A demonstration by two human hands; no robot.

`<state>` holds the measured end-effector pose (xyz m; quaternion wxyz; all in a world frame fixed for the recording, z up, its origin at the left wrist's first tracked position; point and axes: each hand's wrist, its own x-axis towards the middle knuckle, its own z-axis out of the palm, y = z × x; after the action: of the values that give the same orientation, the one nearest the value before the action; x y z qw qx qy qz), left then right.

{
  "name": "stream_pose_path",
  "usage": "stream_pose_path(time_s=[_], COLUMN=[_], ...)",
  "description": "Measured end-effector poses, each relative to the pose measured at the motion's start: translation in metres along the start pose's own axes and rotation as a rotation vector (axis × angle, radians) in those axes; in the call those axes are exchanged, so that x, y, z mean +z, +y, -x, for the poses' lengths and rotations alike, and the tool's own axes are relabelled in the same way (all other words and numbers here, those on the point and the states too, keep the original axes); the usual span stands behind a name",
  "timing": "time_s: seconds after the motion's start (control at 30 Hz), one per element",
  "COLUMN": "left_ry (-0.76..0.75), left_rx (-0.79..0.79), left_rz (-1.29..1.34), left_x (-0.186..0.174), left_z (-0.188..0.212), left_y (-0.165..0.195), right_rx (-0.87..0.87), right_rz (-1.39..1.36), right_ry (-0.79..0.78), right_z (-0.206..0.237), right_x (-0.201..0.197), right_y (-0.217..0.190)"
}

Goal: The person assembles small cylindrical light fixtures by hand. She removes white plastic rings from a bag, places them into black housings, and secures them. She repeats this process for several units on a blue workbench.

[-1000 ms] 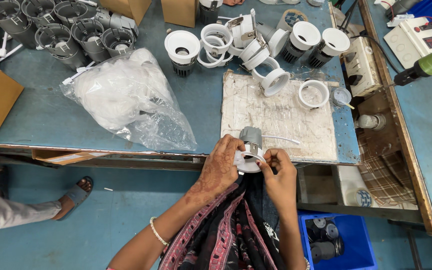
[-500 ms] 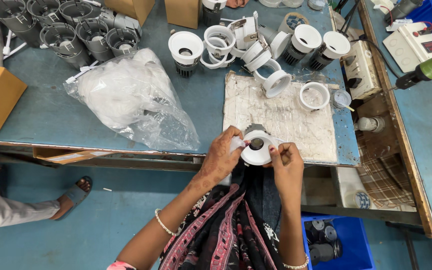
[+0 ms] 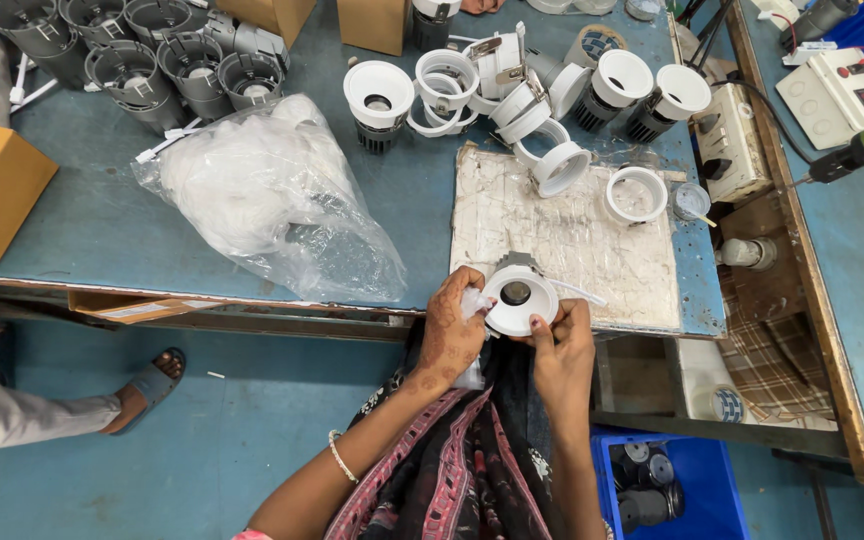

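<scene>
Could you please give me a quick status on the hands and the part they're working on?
Left hand and right hand both grip white round downlight at bench edge. Small clear bag pinched under left hand. Nothing blocking.

Head camera, looking straight down.
It sits high over the bench (image 3: 102,230) edge, with floor (image 3: 152,470) below.

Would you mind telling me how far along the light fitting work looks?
Done: several white-rimmed fittings stand at the bench's back. In hand: left hand and right hand hold one fitting. Left: loose white rings and grey housings.
</scene>
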<state>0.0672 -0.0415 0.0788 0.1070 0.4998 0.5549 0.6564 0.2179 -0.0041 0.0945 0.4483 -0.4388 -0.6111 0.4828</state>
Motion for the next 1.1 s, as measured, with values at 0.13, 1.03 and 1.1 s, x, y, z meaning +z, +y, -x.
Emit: stream_pose_path(time_s=[0.13, 1.03, 1.1], left_ry=[-0.204, -0.139, -0.129], left_rx=[-0.428, -0.351, -0.319], left_rz=[0.177, -0.218, -0.231], left_x=[-0.010, -0.043, -0.041], left_z=[-0.018, -0.037, -0.036], left_y=[0.004, -0.029, -0.030], right_rx=[0.020, -0.746, -0.713], right_rz=[0.010, 0.379, 0.285], right_ry=[0.025, -0.165, -0.303], right_z=[-0.004, -0.222, -0.268], right_x=[0.000, 0.135, 0.194], right_y=[-0.010, -0.155, -0.155])
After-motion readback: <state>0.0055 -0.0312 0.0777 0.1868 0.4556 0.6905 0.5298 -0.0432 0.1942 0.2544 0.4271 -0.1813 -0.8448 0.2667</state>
